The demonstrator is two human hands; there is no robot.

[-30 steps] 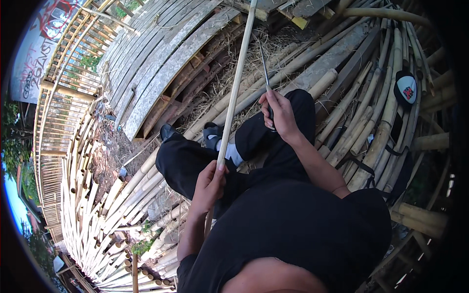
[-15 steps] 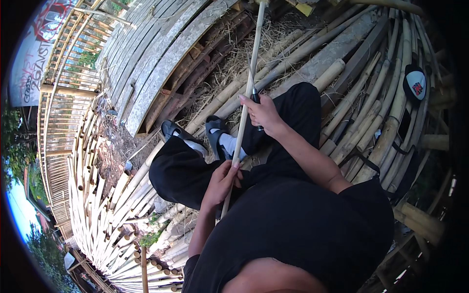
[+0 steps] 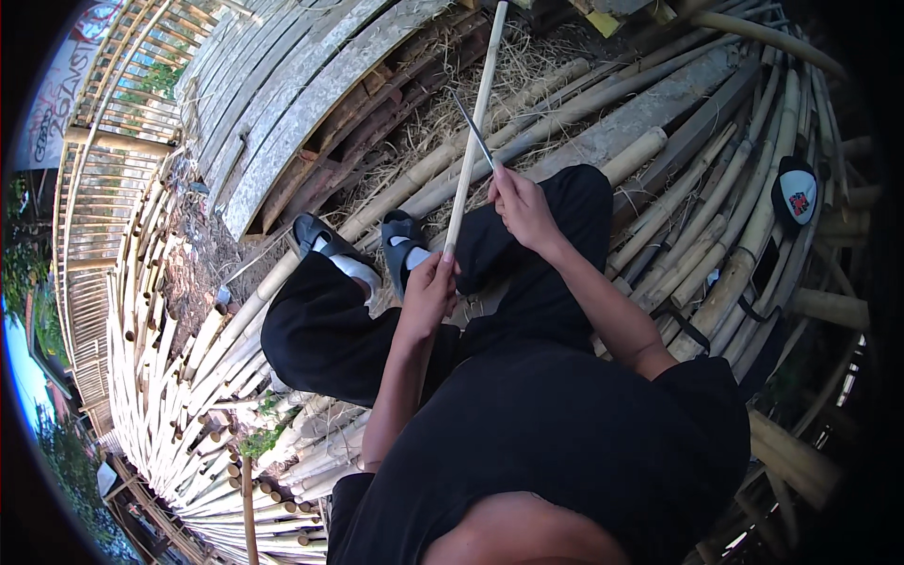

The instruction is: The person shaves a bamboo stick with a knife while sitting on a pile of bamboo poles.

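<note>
A long, pale bamboo strip (image 3: 465, 193) slants up and away from my lap. My left hand (image 3: 430, 292) is closed round its lower part. My right hand (image 3: 524, 209) grips a knife (image 3: 474, 130), hiding most of the handle. The thin blade points up and left, crossing the strip in the picture; whether it touches the strip I cannot tell. My right fingers are a little to the right of the strip, apart from it. Below both hands are my bent legs in black trousers and my dark sandals (image 3: 400, 235).
Bamboo poles (image 3: 650, 151) lie under and around me, with many more stacked at the left (image 3: 169, 377). Ahead is a weathered plank platform (image 3: 282, 89). A bamboo fence (image 3: 104, 160) stands at far left. A black-and-white cap-like item (image 3: 797, 193) rests on poles at right.
My left hand has moved up and forward with the strip. My right hand has shifted right, off the strip, and the knife now tilts across it to the left.
</note>
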